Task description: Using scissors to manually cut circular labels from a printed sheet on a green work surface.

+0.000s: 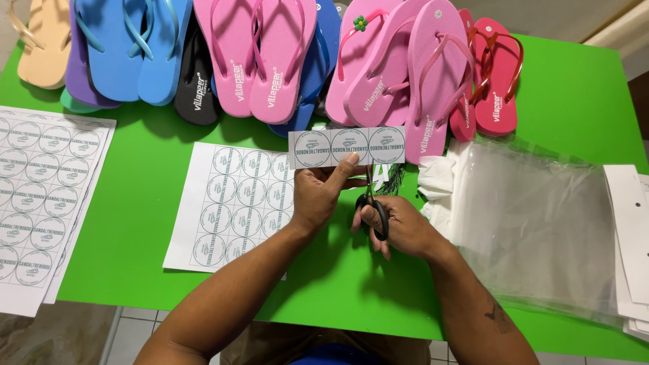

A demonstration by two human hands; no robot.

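Observation:
My left hand (320, 191) pinches a narrow paper strip (347, 147) printed with three round labels, held flat above the green table (145, 182). My right hand (395, 223) grips black-handled scissors (374, 203), blades pointing up at the strip's lower edge between the middle and right labels. A partly cut sheet of round labels (233, 203) lies just left of my left hand.
Rows of flip-flops line the table's far edge: beige (44, 40), blue (135, 47), black (196, 88), pink (270, 54) and red (497, 74). More label sheets (40, 196) lie at the left. Clear plastic bags (534, 216) and white cards (632, 230) lie at the right.

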